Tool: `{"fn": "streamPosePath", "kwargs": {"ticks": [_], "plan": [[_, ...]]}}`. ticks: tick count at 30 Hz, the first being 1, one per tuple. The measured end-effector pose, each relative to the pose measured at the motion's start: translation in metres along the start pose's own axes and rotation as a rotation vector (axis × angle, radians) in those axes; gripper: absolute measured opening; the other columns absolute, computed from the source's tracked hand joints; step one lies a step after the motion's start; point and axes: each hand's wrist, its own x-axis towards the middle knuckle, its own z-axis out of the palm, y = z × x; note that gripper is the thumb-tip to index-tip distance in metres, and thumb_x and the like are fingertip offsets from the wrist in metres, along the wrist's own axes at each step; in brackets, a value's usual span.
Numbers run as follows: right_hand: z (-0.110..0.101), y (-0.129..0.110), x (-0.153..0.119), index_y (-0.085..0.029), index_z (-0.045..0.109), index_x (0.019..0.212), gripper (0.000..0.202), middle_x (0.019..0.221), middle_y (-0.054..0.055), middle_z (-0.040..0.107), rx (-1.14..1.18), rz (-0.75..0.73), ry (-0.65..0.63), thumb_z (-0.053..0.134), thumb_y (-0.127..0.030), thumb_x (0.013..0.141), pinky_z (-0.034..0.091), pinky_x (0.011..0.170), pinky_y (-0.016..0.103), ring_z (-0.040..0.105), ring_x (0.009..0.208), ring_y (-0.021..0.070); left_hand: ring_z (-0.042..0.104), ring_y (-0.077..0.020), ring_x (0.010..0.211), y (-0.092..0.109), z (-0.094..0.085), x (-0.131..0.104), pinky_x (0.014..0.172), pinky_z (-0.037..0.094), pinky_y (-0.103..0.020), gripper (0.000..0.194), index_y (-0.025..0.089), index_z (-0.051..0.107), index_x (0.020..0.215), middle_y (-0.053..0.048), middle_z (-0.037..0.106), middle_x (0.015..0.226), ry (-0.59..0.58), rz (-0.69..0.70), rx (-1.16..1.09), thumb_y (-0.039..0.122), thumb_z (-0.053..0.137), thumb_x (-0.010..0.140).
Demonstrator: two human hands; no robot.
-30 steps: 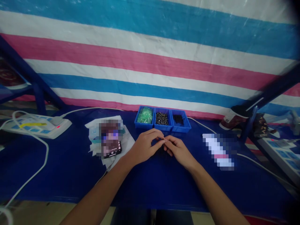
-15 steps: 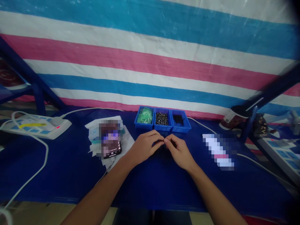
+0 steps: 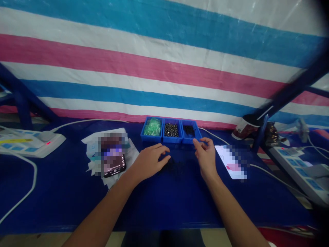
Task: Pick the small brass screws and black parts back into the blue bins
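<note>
Three small blue bins stand side by side: one with green pieces in clear plastic (image 3: 152, 127), one with shiny metal pieces (image 3: 171, 130), one with black pieces (image 3: 189, 130). My left hand (image 3: 152, 160) is over the blue table, its thumb and fingertips a little apart beside a loose pile of dark pieces (image 3: 174, 167); nothing shows between them. Just in front of the black-piece bin is my right hand (image 3: 206, 156), its fingers curled towards the thumb. Whether a small piece is in its fingertips is too small to tell.
On the left, a lit phone (image 3: 114, 164) lies on white packaging (image 3: 89, 145). A second phone (image 3: 231, 163) lies at right, with a cable. Power strips (image 3: 55, 142) flank both sides. A dark-lidded cup (image 3: 244, 127) stands at the back right. A striped sheet (image 3: 164, 68) hangs behind.
My hands, whose fingertips met before, are now apart. The right hand has moved right and up to the black-piece bin. The dark pile shows more between them. The view has shifted slightly.
</note>
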Motion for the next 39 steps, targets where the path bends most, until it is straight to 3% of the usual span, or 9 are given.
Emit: {"fn": "streamPosePath", "kwargs": {"ticks": [5,10,14,26,32,35,39], "plan": [[0.001,-0.003,-0.007,-0.022,0.056,0.087,0.028,0.063,-0.005,0.046,-0.098,-0.035,-0.150,0.065,-0.047,0.082,0.031,0.049,0.025,0.039,0.053,0.0108,0.063,-0.0215,0.087,-0.012,0.006,-0.003,0.075,0.046,-0.034,0.021,0.024,0.066,0.105,-0.004,0.065,0.098,-0.123,-0.025,0.049,0.030,0.057,0.087],[0.004,-0.004,-0.011,-0.021,0.057,0.083,0.025,0.063,-0.004,0.045,-0.129,-0.038,-0.264,0.064,-0.045,0.083,0.030,0.051,0.025,0.039,0.054,0.0119,0.063,-0.0195,0.085,-0.017,0.011,-0.004,0.076,0.046,-0.032,0.018,0.023,0.068,0.098,-0.005,0.066,0.096,-0.180,0.022,-0.015,0.027,0.053,0.089],[0.005,-0.002,-0.012,-0.021,0.057,0.084,0.024,0.063,-0.004,0.043,-0.127,-0.040,-0.298,0.064,-0.044,0.083,0.028,0.049,0.025,0.038,0.054,0.0115,0.062,-0.0186,0.081,-0.018,0.009,-0.003,0.075,0.045,-0.032,0.018,0.021,0.068,0.090,-0.005,0.065,0.092,-0.182,0.037,-0.020,0.028,0.051,0.091],[0.005,-0.004,-0.011,-0.021,0.057,0.084,0.026,0.062,-0.005,0.043,-0.141,-0.036,-0.335,0.065,-0.045,0.083,0.028,0.049,0.025,0.036,0.053,0.0107,0.061,-0.0166,0.076,-0.025,0.005,-0.003,0.069,0.045,-0.027,0.015,0.022,0.069,0.089,-0.003,0.064,0.089,-0.229,0.015,-0.076,0.032,0.060,0.085],[0.005,-0.002,-0.011,-0.021,0.058,0.085,0.027,0.062,-0.004,0.046,-0.166,-0.027,-0.350,0.064,-0.047,0.083,0.029,0.049,0.025,0.038,0.053,0.0114,0.059,-0.0145,0.066,-0.019,0.000,-0.002,0.060,0.042,-0.025,0.014,0.019,0.066,0.081,-0.001,0.064,0.074,-0.225,-0.008,-0.201,0.030,0.058,0.085],[0.005,-0.004,-0.013,-0.020,0.060,0.087,0.026,0.063,-0.004,0.048,-0.210,-0.047,-0.408,0.063,-0.046,0.084,0.030,0.050,0.025,0.041,0.054,0.0119,0.059,-0.0129,0.063,-0.012,-0.005,-0.001,0.060,0.042,-0.025,0.014,0.018,0.064,0.081,0.001,0.064,0.070,-0.217,-0.030,-0.303,0.029,0.057,0.087],[0.008,-0.010,-0.023,-0.021,0.064,0.094,0.023,0.068,-0.002,0.053,-0.250,-0.095,-0.611,0.063,-0.042,0.084,0.036,0.055,0.026,0.046,0.059,0.0127,0.057,-0.0115,0.065,0.000,-0.009,-0.001,0.062,0.042,-0.025,0.013,0.018,0.063,0.084,0.002,0.064,0.073,-0.139,-0.060,-0.405,0.028,0.056,0.088]]}}
